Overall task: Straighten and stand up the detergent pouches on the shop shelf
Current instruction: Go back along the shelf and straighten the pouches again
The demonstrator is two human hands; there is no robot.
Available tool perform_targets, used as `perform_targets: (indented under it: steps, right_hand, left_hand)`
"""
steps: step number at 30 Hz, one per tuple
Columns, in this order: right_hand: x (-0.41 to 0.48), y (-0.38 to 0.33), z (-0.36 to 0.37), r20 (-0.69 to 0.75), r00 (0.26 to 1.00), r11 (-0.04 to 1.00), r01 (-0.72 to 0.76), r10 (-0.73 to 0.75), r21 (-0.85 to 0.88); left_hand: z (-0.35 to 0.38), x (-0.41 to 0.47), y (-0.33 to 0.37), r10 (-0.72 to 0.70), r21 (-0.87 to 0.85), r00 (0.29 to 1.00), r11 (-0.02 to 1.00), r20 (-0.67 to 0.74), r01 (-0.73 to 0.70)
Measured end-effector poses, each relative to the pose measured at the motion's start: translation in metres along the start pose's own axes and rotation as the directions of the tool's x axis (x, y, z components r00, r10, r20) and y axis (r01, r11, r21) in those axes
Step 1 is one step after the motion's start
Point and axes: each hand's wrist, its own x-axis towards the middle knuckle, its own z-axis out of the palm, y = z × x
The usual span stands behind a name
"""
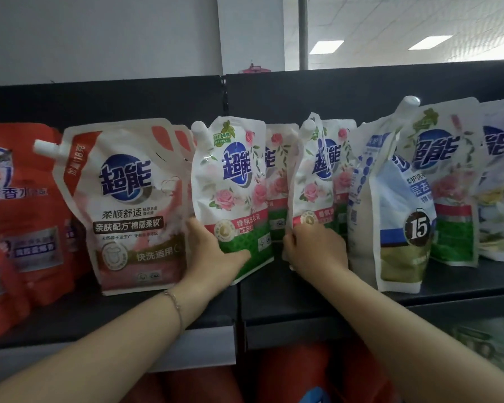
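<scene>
A row of detergent pouches stands on a dark shop shelf [274, 303]. My left hand [213, 251] grips the lower left edge of a white rose-print pouch [230, 181] that leans a little to the left, thumb across its green base. My right hand [314, 251] holds the bottom of a second rose-print pouch [314, 181], which stands turned partly sideways. More rose pouches stand close behind these two. A large pink-and-white pouch [128, 205] stands upright to the left. A blue-and-white pouch [390, 216] with a "15" badge stands to the right.
Red-orange pouches [21, 216] crowd the shelf's left end. Further rose and blue pouches [454, 181] stand at the right, reaching the frame edge. The dark back panel [303, 91] rises behind the row. Red items [303, 373] fill the shelf below.
</scene>
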Motion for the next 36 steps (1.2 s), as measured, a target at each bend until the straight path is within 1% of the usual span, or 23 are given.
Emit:
perform_targets:
  steps: [2, 5, 9, 10, 13, 15, 17, 19, 22, 25, 27, 29, 31, 34, 36]
  right_hand:
    - [-0.005, 0.002, 0.0, -0.036, 0.999, 1.0, 0.01, -0.009, 0.012]
    - [-0.007, 0.004, -0.003, -0.079, 0.997, 1.0, 0.016, -0.015, 0.012]
    - [-0.012, 0.005, -0.005, -0.111, 0.992, 0.998, 0.059, -0.059, -0.001]
    - [-0.013, 0.005, -0.004, -0.137, 0.988, 0.997, 0.078, -0.078, -0.005]
    - [-0.014, 0.008, 0.005, -0.294, 0.942, 0.986, 0.163, -0.165, -0.032]
    - [-0.012, 0.01, 0.01, -0.359, 0.913, 0.981, 0.185, -0.194, -0.06]
    - [-0.011, 0.01, 0.012, -0.394, 0.893, 0.976, 0.205, -0.217, -0.073]
    - [-0.011, 0.011, 0.012, -0.416, 0.882, 0.974, 0.216, -0.222, -0.063]
    - [-0.011, 0.012, 0.012, -0.453, 0.857, 0.967, 0.252, -0.244, -0.044]
    - [-0.012, 0.011, 0.011, -0.415, 0.871, 0.96, 0.28, -0.263, -0.021]
    - [-0.013, 0.012, 0.009, -0.341, 0.904, 0.961, 0.275, -0.258, 0.002]
    - [-0.013, 0.011, 0.005, -0.255, 0.933, 0.963, 0.267, -0.254, 0.02]
    - [-0.014, 0.008, 0.0, -0.177, 0.951, 0.965, 0.262, -0.255, 0.014]
    - [-0.013, -0.004, -0.009, -0.112, 0.965, 0.971, 0.238, -0.239, -0.015]
    - [-0.015, -0.016, -0.011, -0.087, 0.969, 0.972, 0.227, -0.232, -0.069]
  left_hand:
    - [0.003, 0.004, 0.005, -0.049, -0.032, 0.999, 0.998, 0.005, 0.049]
    - [0.008, 0.02, 0.009, -0.13, -0.058, 0.99, 0.989, 0.054, 0.133]
    - [0.019, 0.038, 0.005, -0.149, -0.094, 0.983, 0.983, 0.103, 0.159]
    - [0.022, 0.041, 0.005, -0.145, -0.116, 0.981, 0.98, 0.13, 0.161]
    - [0.035, 0.056, 0.004, -0.127, -0.149, 0.96, 0.975, 0.25, 0.167]
    - [0.042, 0.066, 0.002, -0.152, -0.153, 0.942, 0.967, 0.3, 0.205]
    - [0.043, 0.075, -0.003, -0.191, -0.102, 0.94, 0.968, 0.282, 0.228]
    - [0.044, 0.081, -0.003, -0.195, -0.014, 0.95, 0.979, 0.244, 0.204]
    - [0.047, 0.088, 0.003, -0.219, 0.054, 0.923, 0.976, 0.315, 0.213]
    - [0.046, 0.089, 0.004, -0.198, 0.208, 0.932, 0.968, 0.303, 0.138]
    - [0.041, 0.089, -0.007, -0.179, 0.27, 0.945, 0.957, 0.273, 0.103]
    - [0.029, 0.08, -0.009, -0.181, 0.307, 0.931, 0.948, 0.317, 0.08]
    - [0.018, 0.068, -0.008, -0.181, 0.317, 0.916, 0.946, 0.358, 0.063]
    - [0.006, 0.055, -0.007, -0.177, 0.318, 0.924, 0.946, 0.339, 0.064]
    - [-0.003, 0.046, -0.001, -0.118, 0.281, 0.936, 0.96, 0.33, 0.022]
